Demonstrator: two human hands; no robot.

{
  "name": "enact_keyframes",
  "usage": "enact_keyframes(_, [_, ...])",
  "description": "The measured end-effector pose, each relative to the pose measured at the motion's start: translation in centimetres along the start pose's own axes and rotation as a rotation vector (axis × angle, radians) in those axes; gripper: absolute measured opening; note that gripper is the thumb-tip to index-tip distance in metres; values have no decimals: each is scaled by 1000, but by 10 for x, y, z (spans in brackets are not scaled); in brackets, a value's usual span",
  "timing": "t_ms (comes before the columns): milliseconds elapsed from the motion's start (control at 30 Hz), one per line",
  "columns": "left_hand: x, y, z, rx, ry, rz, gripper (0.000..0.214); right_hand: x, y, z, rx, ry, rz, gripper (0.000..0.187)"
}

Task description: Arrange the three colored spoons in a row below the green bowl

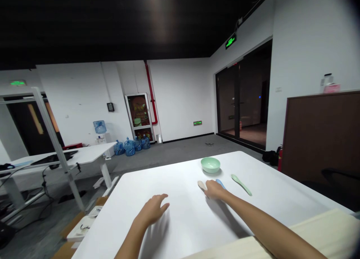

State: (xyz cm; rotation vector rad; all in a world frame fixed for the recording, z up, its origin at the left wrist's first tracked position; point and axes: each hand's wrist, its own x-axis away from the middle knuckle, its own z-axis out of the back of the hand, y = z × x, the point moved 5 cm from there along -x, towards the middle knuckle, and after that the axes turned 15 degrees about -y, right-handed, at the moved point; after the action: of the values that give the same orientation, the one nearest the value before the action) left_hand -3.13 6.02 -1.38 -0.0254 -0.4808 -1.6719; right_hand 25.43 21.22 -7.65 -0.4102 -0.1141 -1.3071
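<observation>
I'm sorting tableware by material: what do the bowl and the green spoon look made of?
Bowl: probably plastic, semi-glossy, from soft sheen on its smooth inside; maybe glazed ceramic. Green spoon: likely plastic too, from its even, opaque color; finish unclear.

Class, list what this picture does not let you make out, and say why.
All in the head view:
- Beige spoon: handle hidden by the right hand, so the grip is unclear.
- Blue spoon: its near part is hidden by the same hand.
- Cream material: cut off by the bottom edge.
- Low green wall sign: markings too small to read.
</observation>
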Motion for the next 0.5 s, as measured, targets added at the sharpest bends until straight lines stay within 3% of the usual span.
enact_keyframes(200, [0,-1,-1,12,9,-9,55,2,2,42,-41,95,22,28])
enact_keyframes(367, [3,1,0,24,5,1,55,-13,25,81,-52,234,-67,32])
enact_keyframes(500, [6,3,3,32,4,17,54,-33,47,98,-76,260,-157,32])
